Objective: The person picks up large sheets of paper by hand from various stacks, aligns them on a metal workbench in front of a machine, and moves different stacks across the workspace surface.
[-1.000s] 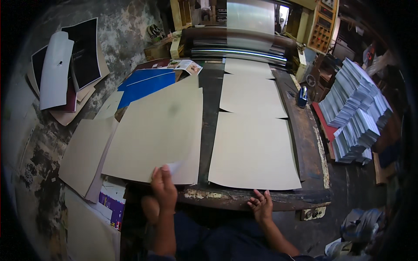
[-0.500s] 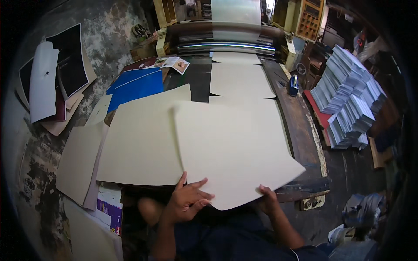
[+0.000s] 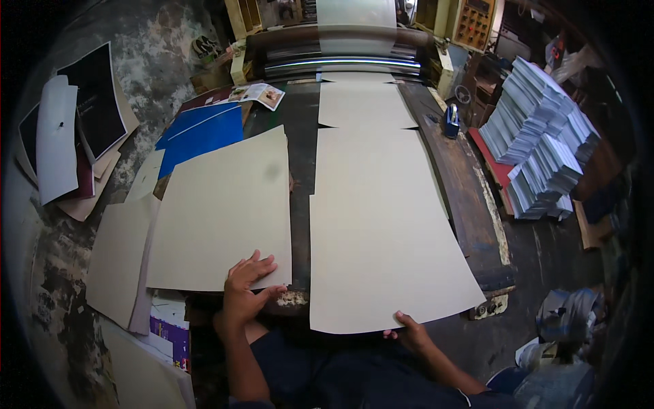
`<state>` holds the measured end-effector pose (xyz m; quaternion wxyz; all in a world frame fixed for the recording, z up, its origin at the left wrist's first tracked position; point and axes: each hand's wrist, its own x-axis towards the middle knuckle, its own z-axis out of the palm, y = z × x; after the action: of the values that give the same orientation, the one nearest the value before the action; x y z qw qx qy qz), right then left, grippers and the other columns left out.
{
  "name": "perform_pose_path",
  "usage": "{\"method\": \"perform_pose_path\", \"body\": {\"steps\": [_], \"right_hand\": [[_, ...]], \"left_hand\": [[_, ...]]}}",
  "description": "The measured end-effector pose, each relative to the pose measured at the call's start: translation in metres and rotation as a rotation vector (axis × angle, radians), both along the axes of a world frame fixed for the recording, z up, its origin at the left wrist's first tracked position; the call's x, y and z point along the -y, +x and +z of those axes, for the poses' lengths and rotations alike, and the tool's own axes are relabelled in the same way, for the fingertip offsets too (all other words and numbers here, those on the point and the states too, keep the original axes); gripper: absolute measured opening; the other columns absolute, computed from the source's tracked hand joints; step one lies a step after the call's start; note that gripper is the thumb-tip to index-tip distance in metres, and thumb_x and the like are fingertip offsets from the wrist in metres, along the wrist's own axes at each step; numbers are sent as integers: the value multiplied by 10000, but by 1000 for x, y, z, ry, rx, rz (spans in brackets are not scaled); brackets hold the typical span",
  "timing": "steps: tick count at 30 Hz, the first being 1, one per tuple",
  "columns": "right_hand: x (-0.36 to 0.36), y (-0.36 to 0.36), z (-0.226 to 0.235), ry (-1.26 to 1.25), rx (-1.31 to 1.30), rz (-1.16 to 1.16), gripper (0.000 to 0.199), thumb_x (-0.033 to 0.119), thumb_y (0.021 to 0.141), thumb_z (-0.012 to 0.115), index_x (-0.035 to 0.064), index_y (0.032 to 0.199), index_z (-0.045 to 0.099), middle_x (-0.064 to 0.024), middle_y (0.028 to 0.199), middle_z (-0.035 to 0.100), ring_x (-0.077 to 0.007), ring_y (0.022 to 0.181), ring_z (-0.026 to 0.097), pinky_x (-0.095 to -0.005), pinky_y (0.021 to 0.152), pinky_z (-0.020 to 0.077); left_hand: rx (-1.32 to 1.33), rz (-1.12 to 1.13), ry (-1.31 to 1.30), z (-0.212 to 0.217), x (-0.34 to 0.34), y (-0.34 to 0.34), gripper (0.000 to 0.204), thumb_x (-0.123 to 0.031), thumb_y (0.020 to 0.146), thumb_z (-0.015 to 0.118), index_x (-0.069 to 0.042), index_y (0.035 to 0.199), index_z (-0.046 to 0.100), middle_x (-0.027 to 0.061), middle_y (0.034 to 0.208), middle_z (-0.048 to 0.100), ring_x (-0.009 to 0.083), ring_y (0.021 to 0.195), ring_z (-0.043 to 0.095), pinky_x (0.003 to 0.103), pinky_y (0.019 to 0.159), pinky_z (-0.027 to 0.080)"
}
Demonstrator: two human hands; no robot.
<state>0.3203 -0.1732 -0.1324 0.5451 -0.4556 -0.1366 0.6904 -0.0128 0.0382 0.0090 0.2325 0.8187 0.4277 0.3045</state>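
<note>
A large cream sheet point(image 3: 388, 259) lies along the machine's feed table, its near edge overhanging toward me. My right hand point(image 3: 411, 332) pinches that near edge, thumb on top and fingers underneath. Farther up, another cream sheet point(image 3: 364, 102) runs toward the shiny rollers point(image 3: 340, 66), with the nearer sheet meeting or overlapping it. On the left rests a stack of cream sheets point(image 3: 218, 211). My left hand point(image 3: 251, 283) lies on the stack's near right corner, fingers extended and holding nothing.
More sheets point(image 3: 119, 259) lean at the far left, beside blue sheets point(image 3: 204, 136) and a printed leaflet point(image 3: 262, 94). A blue tape dispenser point(image 3: 451, 121) stands on the table's right side. Tall stacks of paper point(image 3: 538, 129) stand on the right. A control panel point(image 3: 475, 24) is at the back.
The cream sheet has swung right and flattened onto the feed table. My left hand has left it and moved left onto the stack; my right hand keeps its edge.
</note>
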Motion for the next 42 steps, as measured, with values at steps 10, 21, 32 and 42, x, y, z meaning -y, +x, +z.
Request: {"method": "perform_pose_path", "body": {"steps": [10, 21, 32, 42], "right_hand": [[10, -15, 21, -15, 10, 39, 387, 349, 988, 473, -7, 1129, 535, -159, 896, 661, -220, 820, 640, -301, 642, 448], [-14, -18, 15, -110, -62, -21, 426, 378, 986, 467, 4, 1190, 486, -159, 999, 616, -224, 839, 603, -349, 722, 465], [-67, -5, -1, -43, -111, -188, 537, 501, 955, 465, 18, 1188, 478, -186, 990, 635, -209, 734, 579, -396, 780, 487], [-67, -8, -1, 88, -49, -462, 747, 349, 986, 462, 108, 1529, 9, -182, 1323, 509, -213, 859, 611, -382, 774, 541]], "left_hand": [[153, 89, -58, -1, -1, 9, 268, -350, 881, 680, -100, 968, 721, 76, 1072, 714, 292, 1201, 584, 483, 1045, 350], [208, 184, -40, -3, 3, 20, 303, -312, 969, 556, -52, 933, 706, 97, 1027, 722, 309, 1173, 600, 499, 1044, 342], [149, 359, -3, -2, 23, 34, 321, -334, 992, 506, -88, 1039, 707, 89, 1076, 704, 265, 1211, 570, 432, 1062, 302], [151, 362, -9, -10, 19, 34, 333, -291, 1006, 484, -41, 1091, 687, 137, 1056, 705, 325, 1134, 605, 470, 1053, 340]]}}
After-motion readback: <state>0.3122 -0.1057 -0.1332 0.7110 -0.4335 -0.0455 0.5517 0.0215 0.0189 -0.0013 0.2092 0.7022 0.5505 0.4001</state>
